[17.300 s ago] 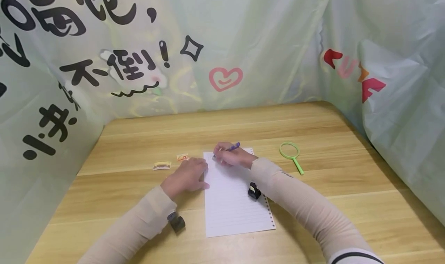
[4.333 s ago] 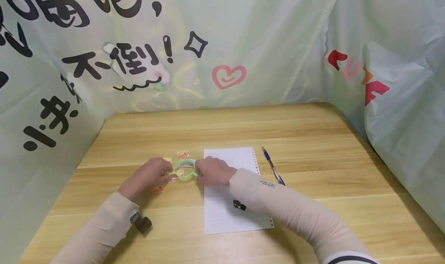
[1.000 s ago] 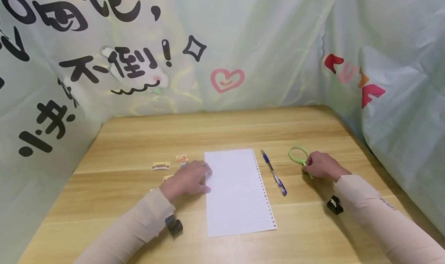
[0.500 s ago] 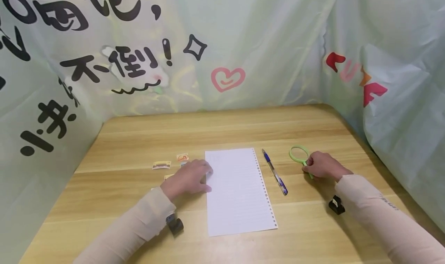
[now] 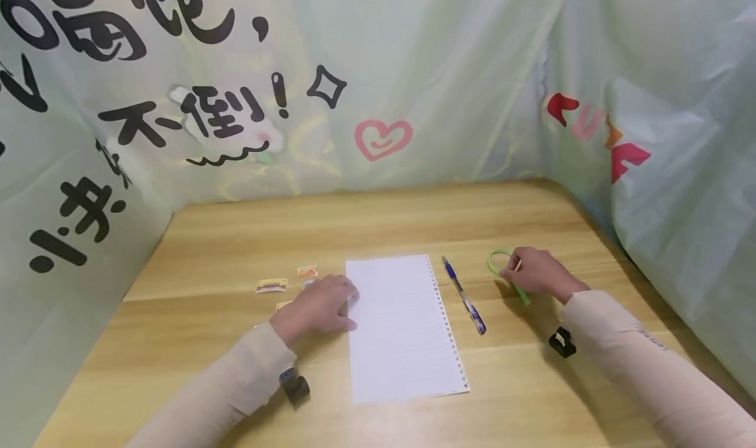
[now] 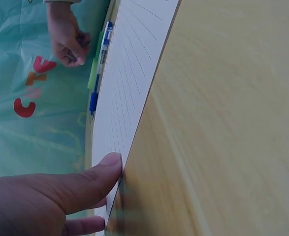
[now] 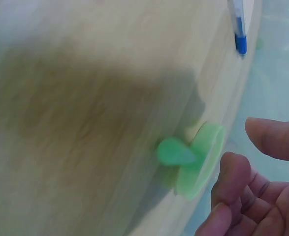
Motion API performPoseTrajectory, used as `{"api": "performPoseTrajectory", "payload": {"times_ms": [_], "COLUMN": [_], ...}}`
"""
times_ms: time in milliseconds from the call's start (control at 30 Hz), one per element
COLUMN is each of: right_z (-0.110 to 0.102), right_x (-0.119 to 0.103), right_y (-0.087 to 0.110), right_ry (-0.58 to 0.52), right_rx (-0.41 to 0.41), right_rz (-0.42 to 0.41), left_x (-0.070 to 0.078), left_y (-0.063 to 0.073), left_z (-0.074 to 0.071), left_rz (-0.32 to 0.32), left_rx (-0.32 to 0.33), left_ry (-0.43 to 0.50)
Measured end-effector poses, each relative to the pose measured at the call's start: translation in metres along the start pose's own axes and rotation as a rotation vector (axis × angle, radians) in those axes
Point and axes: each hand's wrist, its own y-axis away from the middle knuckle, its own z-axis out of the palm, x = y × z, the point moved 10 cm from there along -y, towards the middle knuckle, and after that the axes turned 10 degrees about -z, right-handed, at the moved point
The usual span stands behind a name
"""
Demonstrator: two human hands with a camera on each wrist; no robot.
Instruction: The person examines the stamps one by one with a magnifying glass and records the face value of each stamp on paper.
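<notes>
My left hand (image 5: 319, 307) rests at the left edge of a lined, hole-punched sheet of paper (image 5: 401, 336). Its fingers are relaxed, and in the left wrist view the thumb (image 6: 102, 179) lies over the sheet's edge. To the right, my right hand (image 5: 542, 272) hovers over a green magnifying glass (image 5: 523, 296), covering part of its ring in the head view. In the right wrist view, the thumb and loosely bent fingers stand apart from the magnifying glass (image 7: 198, 167), which lies on the table with nothing gripping it.
A blue-capped pen (image 5: 464, 297) lies between the sheet and the magnifying glass. Small printed paper pieces, one tan (image 5: 272, 285) and one orange (image 5: 307, 272), lie left of the sheet; others are partly hidden by my left hand. Printed curtains border the wooden table (image 5: 177, 343).
Earlier, my right hand wrote with the pen, then held the magnifying glass by the paper pieces. It set the glass down at the right and has just let go, lifting slightly. My left hand stays.
</notes>
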Motion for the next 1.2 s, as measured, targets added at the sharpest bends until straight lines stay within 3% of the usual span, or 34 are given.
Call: {"api": "performPoseTrajectory", "payload": {"times_ms": [267, 667, 900, 1200], "right_z": [0.006, 0.034, 0.051, 0.057], "right_x": [-0.027, -0.056, -0.06, -0.063], "right_y": [-0.016, -0.041, -0.049, -0.051], "right_ry": [-0.057, -0.077, -0.066, -0.027], "right_rx": [0.0, -0.029, -0.077, -0.095], "right_rz": [-0.047, -0.094, -0.08, -0.077], "left_x": [-0.001, -0.001, 0.001, -0.001], "left_y": [-0.002, -0.002, -0.002, -0.001], "left_z": [-0.002, -0.002, -0.003, 0.0], "left_rz": [0.001, -0.015, -0.01, -0.03], "left_rx": [0.005, -0.011, -0.015, -0.028], "left_ry": [0.013, 0.017, 0.026, 0.025]}}
